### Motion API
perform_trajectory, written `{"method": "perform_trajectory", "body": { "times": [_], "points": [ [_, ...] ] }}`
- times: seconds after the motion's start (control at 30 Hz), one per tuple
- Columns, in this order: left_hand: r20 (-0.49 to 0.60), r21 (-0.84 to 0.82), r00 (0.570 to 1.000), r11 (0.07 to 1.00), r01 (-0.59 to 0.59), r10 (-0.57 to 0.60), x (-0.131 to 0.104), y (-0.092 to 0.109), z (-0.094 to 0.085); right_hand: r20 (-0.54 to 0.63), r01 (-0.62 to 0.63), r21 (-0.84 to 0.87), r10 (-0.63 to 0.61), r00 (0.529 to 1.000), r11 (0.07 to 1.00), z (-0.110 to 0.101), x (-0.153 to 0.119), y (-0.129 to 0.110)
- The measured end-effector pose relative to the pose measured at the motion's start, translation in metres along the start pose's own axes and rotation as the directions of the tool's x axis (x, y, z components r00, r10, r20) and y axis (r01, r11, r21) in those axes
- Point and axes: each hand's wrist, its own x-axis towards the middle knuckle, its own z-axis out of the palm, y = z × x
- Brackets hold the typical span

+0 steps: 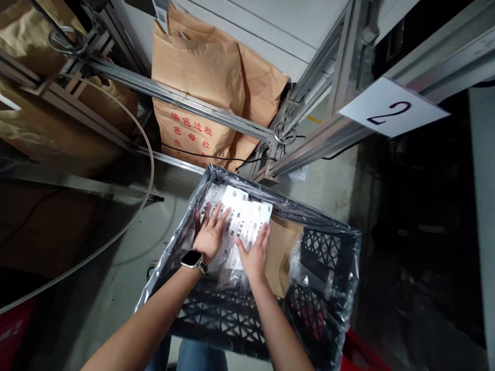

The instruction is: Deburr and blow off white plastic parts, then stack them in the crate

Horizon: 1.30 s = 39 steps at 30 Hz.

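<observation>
Both of my hands reach down into a black plastic crate (224,317) lined with clear film. White plastic parts with small slots (246,207) lie side by side in its far left portion, some in clear wrap. My left hand (210,236), a watch on its wrist, rests on the left of these parts with its fingers spread. At their right edge is my right hand (255,255), its thumb apart from the fingers, touching the parts. A sheet of brown paper (283,248) lies in the crate right of the parts.
Brown paper sacks (199,67) with red lettering stand behind an aluminium frame (173,99). A card marked 2 (395,107) hangs at upper right. A pale hose (152,164) curves along the left. Something red (366,363) shows under the crate's right side.
</observation>
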Motion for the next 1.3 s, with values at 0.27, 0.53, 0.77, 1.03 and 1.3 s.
{"method": "perform_trajectory", "body": {
  "times": [0.27,0.53,0.77,1.03,1.3],
  "points": [
    [0.272,-0.037,0.889,0.927,-0.374,0.369,-0.039,0.021,0.006,0.103,-0.010,0.050,0.005,0.995,0.999,-0.013,0.012,0.016],
    [0.394,0.018,0.838,0.908,-0.418,0.378,-0.011,0.010,-0.002,0.251,0.080,0.124,-0.109,0.962,0.989,-0.053,-0.018,0.063],
    [0.419,0.104,0.866,0.933,-0.345,0.274,-0.036,0.024,0.004,0.379,0.058,-0.088,-0.020,0.925,0.994,-0.036,-0.037,0.064],
    [0.390,0.127,0.902,0.960,-0.249,0.183,-0.035,0.056,-0.026,0.363,0.150,-0.072,-0.114,0.925,0.986,-0.042,-0.030,0.069],
    [0.003,-0.290,0.999,0.956,-0.051,0.054,-0.177,0.016,-0.163,0.371,0.192,-0.089,-0.146,0.917,0.977,-0.055,-0.037,0.076]
  ]
}}
